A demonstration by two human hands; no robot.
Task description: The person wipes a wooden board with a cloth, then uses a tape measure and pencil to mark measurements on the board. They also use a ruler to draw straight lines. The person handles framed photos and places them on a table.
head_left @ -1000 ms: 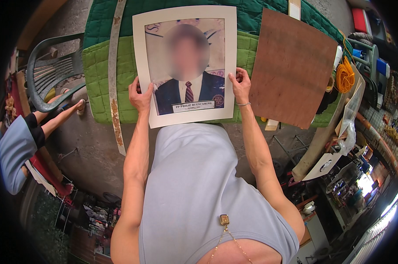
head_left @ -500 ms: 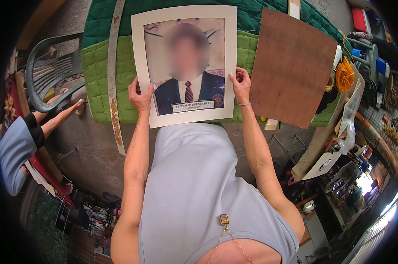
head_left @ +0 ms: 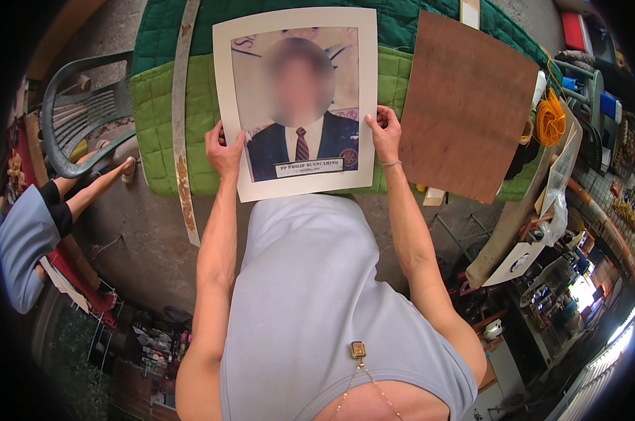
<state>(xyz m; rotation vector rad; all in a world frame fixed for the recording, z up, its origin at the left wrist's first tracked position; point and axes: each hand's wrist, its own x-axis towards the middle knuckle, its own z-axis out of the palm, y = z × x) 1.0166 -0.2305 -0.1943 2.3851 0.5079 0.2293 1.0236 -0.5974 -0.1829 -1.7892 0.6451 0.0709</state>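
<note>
Between my two hands is a portrait photo in a white mat [head_left: 303,191], showing a person in a dark suit and striped tie. My left hand [head_left: 224,149] grips its left edge near the lower corner, thumb on the front and fingers curled behind. On the opposite edge, my right hand [head_left: 385,135] pinches the mat the same way. The picture is held up over a table covered with a green quilted cloth [head_left: 152,119], its lower edge close to my body. A brown wooden board [head_left: 472,105] lies on the cloth just right of my right hand.
A long worn metal strip [head_left: 181,119] lies along the table's left side and overhangs the front edge. Left of the table stands a dark green plastic chair [head_left: 72,112], with a seated person's legs [head_left: 96,186] nearby. Orange cord [head_left: 550,121] lies coiled at the right edge.
Almost nothing differs. The matted portrait has tilted or shifted very slightly, its left edge moving a little to the right, with both hands still holding it.
</note>
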